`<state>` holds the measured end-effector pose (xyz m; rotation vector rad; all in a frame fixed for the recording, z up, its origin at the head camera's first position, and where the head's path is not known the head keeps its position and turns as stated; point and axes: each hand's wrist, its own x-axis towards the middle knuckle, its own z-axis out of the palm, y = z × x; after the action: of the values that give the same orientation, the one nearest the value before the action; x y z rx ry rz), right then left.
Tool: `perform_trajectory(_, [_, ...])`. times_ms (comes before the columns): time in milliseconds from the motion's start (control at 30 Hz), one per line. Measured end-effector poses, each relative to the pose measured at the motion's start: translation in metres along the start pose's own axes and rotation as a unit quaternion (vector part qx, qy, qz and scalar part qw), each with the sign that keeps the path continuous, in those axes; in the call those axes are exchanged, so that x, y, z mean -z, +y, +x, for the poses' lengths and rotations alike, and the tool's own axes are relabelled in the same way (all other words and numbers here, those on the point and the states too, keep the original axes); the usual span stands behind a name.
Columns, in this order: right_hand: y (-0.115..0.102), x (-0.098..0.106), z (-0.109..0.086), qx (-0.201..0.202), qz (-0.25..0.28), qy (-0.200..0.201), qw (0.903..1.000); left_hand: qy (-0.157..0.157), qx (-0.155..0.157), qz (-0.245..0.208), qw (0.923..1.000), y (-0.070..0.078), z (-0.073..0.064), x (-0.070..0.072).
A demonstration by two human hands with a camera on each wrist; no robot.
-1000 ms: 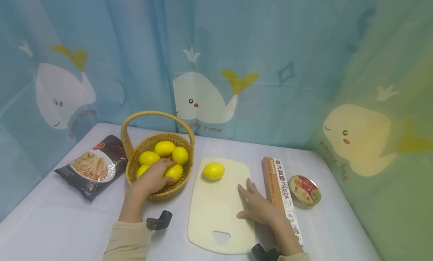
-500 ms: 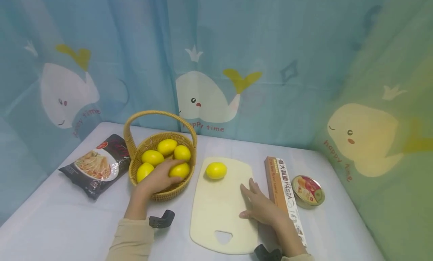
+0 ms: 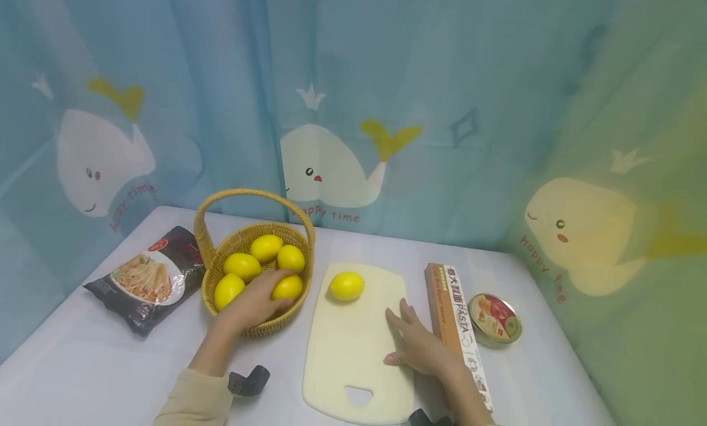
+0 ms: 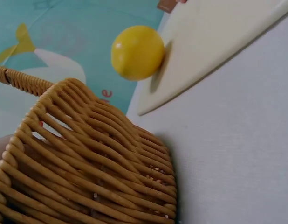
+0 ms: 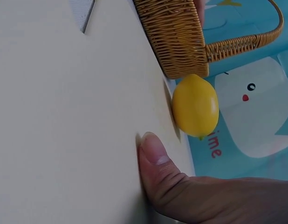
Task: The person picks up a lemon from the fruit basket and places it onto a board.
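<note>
My left hand (image 3: 258, 300) reaches into the wicker basket (image 3: 259, 329). Its fingers and thumb curl round a yellow lemon (image 3: 288, 287) at the basket's right side. Several other lemons (image 3: 241, 266) lie around the hand in the basket. In the left wrist view the basket's woven side (image 4: 102, 154) hides most of this hand. My right hand (image 3: 418, 341) rests on the right edge of the cream cutting board (image 3: 353, 352), fingers spread, holding nothing; its thumb (image 5: 158, 163) lies on the board in the right wrist view. One lemon (image 3: 347, 286) sits near the board's far end.
A black noodle packet (image 3: 149, 278) lies left of the basket. Right of the board are a long pasta box (image 3: 457, 321) and a round tin (image 3: 494, 320). The basket's tall handle (image 3: 251, 193) arches over its back. A whale-print curtain (image 3: 453, 186) encloses the table.
My left hand and the lemon in its fingers have shifted slightly right within the basket, uncovering more of the lemon at the front left. My right hand has stayed on the board.
</note>
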<state>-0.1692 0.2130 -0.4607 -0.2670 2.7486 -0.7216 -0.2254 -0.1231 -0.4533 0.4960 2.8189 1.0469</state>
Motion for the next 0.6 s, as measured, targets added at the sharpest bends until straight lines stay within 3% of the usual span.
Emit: perform_trajectory(600, [-0.0002,-0.0023,0.0034,-0.019,-0.002,-0.005,0.9998,-0.011,0.015,-0.008,0.9998,0.001,-0.0009,0.0023])
